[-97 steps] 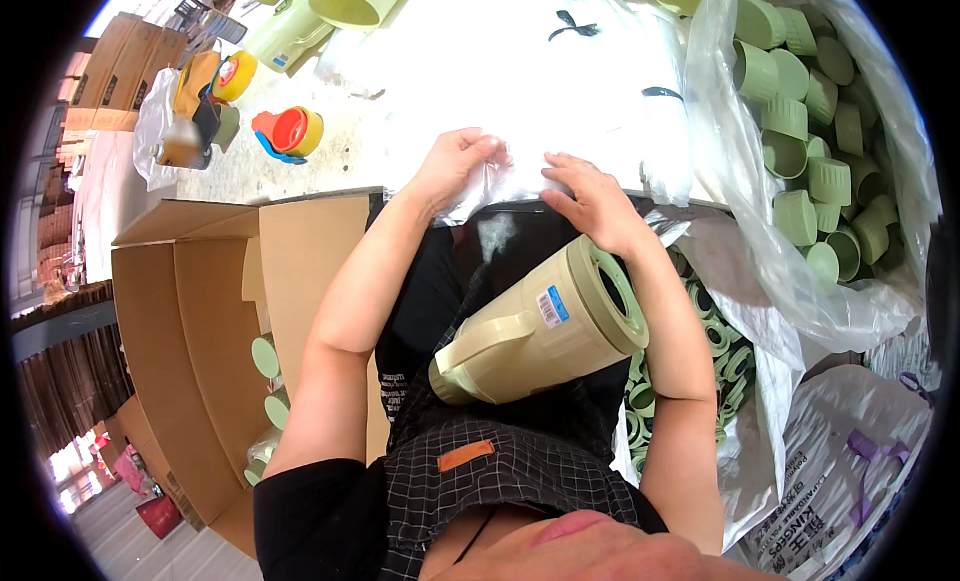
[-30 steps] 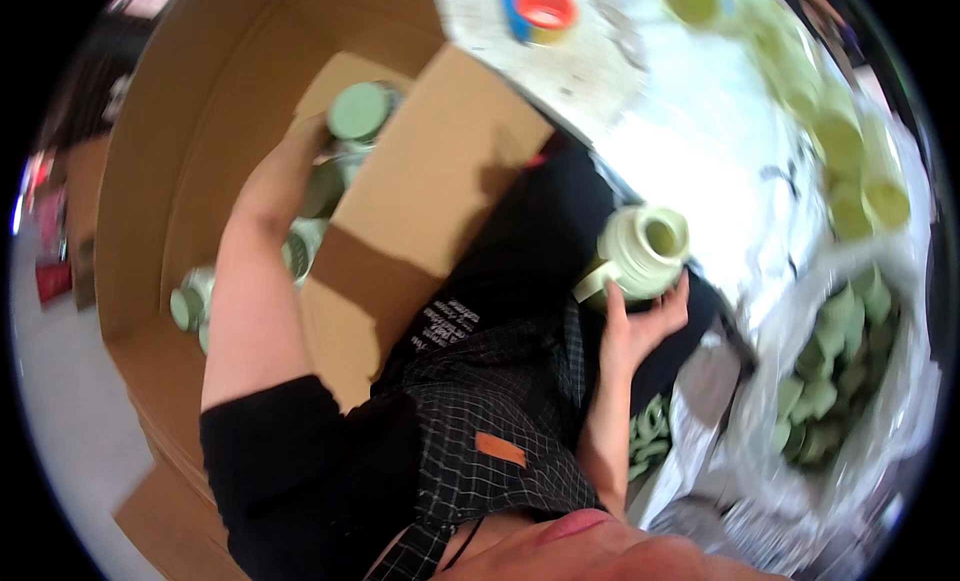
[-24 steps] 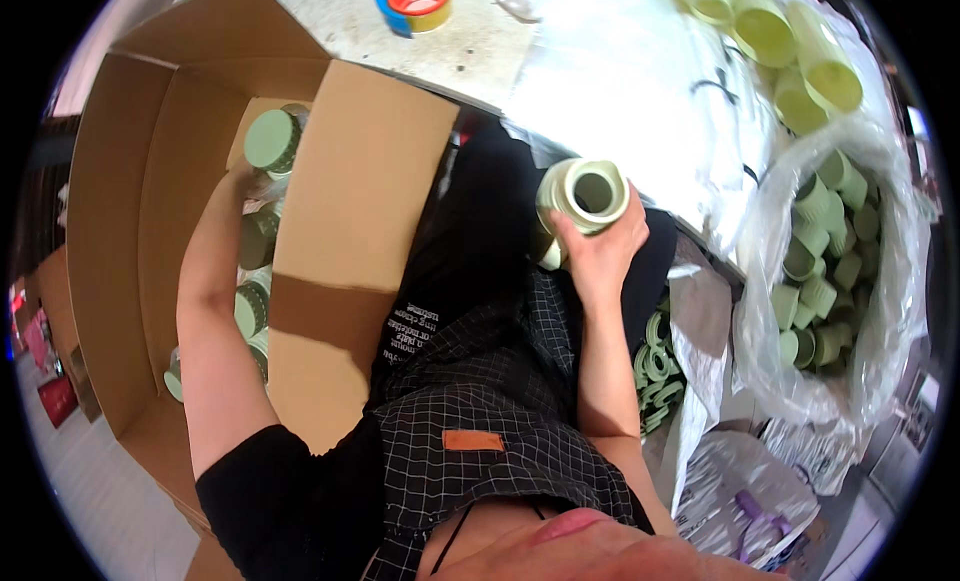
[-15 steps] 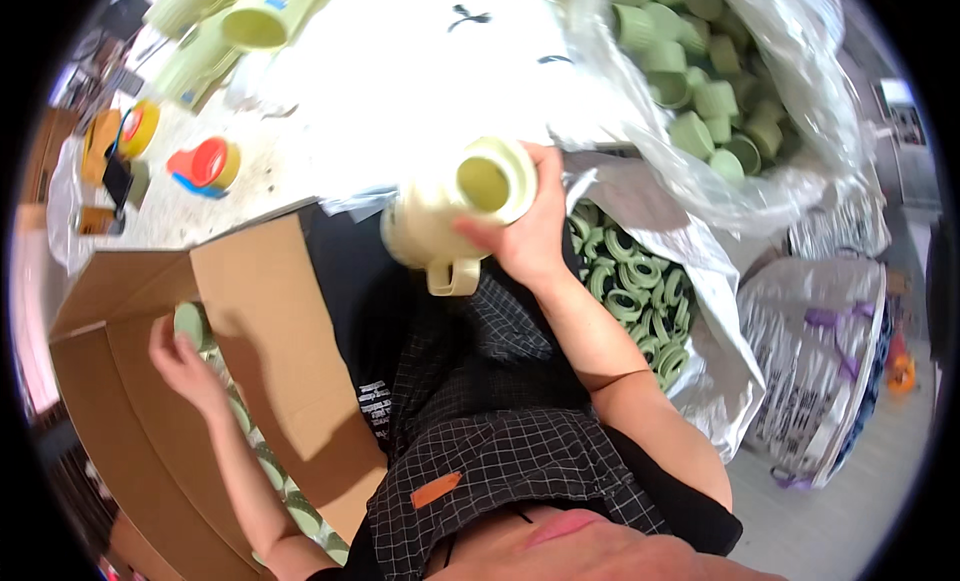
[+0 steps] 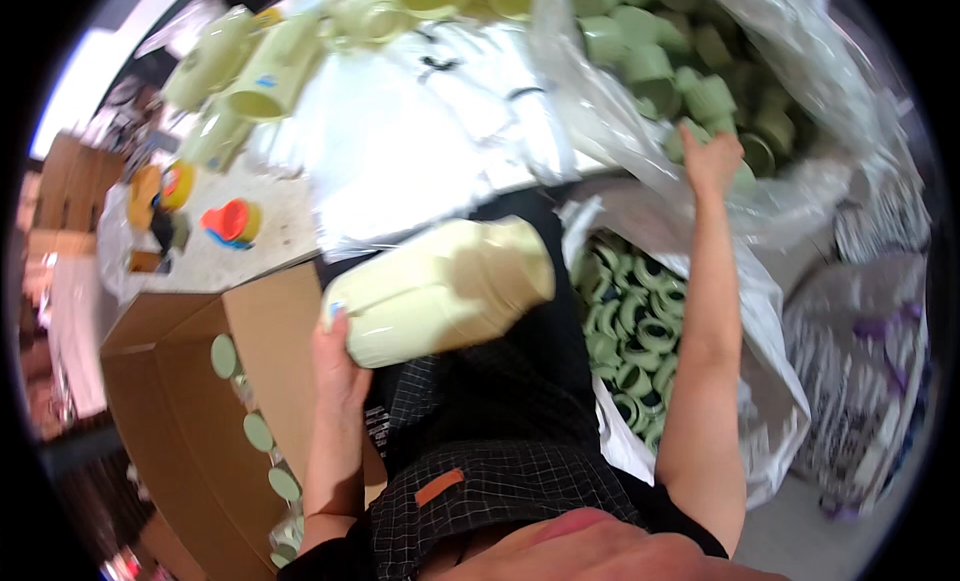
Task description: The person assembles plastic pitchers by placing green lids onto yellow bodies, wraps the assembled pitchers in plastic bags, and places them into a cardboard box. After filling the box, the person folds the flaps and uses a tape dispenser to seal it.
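My left hand [image 5: 342, 366] is wrapped round the base end of a pale yellow-green vacuum jug [image 5: 430, 291], which lies tilted across my lap with its wide neck pointing right. Up at the right, my right hand [image 5: 712, 163] reaches into a clear plastic bag [image 5: 690, 206]. Its fingers close on a light green cup-shaped lid [image 5: 683, 141] among many similar ones. Part of that lid is covered by my fingers.
An open cardboard box [image 5: 180, 411] at lower left holds items with round green tops. A white sack [image 5: 770, 421] of green rings [image 5: 640, 331] stands at right. Pale jug bodies [image 5: 275, 76], white plastic sheets [image 5: 400, 131] and a red-and-yellow container [image 5: 232, 221] lie on the table.
My left hand has left the box and now holds the jug, which has turned onto its side. The right hand has let go of the jug and moved up into the bag of lids.
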`<state>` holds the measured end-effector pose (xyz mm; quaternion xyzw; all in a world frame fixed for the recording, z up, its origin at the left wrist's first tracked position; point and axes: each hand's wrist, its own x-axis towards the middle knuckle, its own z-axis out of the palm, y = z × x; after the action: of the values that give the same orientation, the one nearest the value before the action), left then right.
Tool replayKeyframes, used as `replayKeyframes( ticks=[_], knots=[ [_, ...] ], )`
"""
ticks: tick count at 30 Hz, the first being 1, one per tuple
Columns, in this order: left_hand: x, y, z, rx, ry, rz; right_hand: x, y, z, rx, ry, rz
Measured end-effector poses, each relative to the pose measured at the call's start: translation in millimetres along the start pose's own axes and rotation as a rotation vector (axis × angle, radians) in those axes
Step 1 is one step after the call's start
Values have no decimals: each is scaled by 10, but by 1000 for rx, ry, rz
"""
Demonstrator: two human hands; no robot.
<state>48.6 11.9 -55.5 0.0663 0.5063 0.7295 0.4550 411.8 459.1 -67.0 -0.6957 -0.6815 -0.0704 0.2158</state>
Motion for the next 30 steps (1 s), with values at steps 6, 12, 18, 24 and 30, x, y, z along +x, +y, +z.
replayKeyframes(
  ticks=[6,12,18,24,30],
  knots=[
    [9,-75,287,-153,-80,-42,-155,-144,249,-57,88,63],
    [93,-201,282,-45,-57,-131,-1235,-375,-664,1158,125,-61],
    [-179,47,237,-15,120,-254,-2147,-1102,-920,1605,-347,-628],
    [-74,642,-18,996,171,1184,-3130,-1182,-864,1719,-507,199],
    [270,1036,528,594,-258,512,-3192,-335,-854,1438,-683,-71]
  ],
)
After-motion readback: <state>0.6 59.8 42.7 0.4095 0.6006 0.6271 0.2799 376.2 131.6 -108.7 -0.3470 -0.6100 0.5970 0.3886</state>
